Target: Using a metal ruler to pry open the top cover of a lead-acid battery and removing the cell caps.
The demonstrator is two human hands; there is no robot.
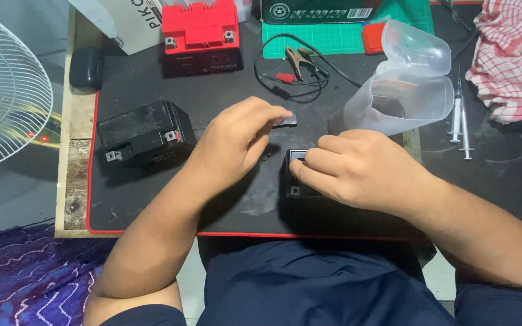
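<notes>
A red-topped battery sits at twelve o'clock. Two syringes lie at three o'clock, beside a clear plastic jug. A wire fan guard stands at nine o'clock.

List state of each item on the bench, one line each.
left hand: pinching a small black strip, lifted off the mat
right hand: fingers resting on top of small black battery
black battery: upright, untouched, terminals exposed
red-topped battery: upright, untouched
clear plastic jug: lying on its side
alligator clips: loose, unattached
syringes: lying flat
</notes>
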